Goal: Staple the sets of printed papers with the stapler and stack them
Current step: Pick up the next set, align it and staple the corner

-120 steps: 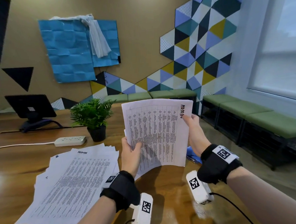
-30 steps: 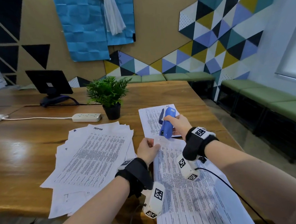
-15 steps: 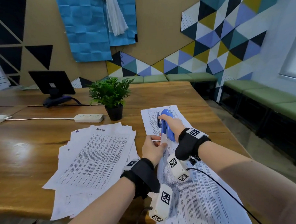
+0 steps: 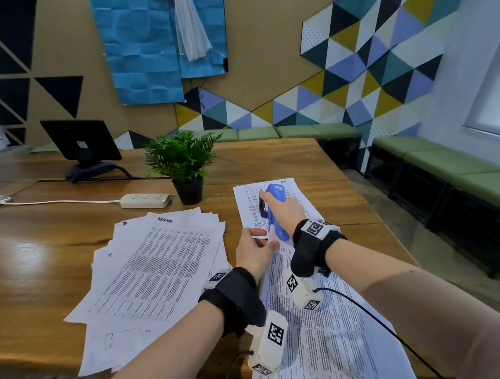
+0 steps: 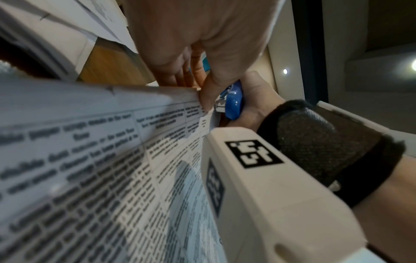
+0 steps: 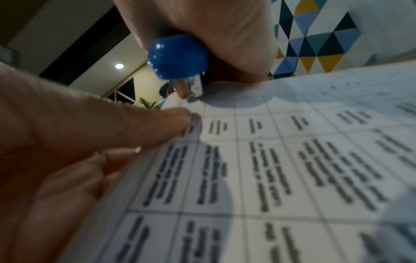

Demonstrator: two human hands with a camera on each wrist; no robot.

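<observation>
A set of printed papers [image 4: 322, 330] lies on the wooden table [image 4: 29, 259] in front of me. My left hand [image 4: 267, 239] pinches its top left corner between thumb and fingers. My right hand [image 4: 283, 213] grips the blue stapler [image 4: 276, 193] from above, with the stapler's nose pointing towards me at that corner. In the right wrist view the stapler [image 6: 178, 57] has its metal mouth at the corner of the paper set [image 6: 270, 160]. The left wrist view shows the stapler [image 5: 234, 103] just beyond my left fingertips. A fanned pile of loose printed sheets [image 4: 154, 269] lies to the left.
More printed paper [image 4: 246, 201] lies flat under and behind the stapler. A potted plant [image 4: 185, 166], a white power strip [image 4: 145, 200] with its cable and a black tablet on a stand [image 4: 81, 146] stand further back. The table's right edge drops off to green benches [image 4: 444, 164].
Four seconds ago both hands held the paper set up in the air; it now lies on the table. Over the last second my right hand brought the stapler back onto the pinched corner.
</observation>
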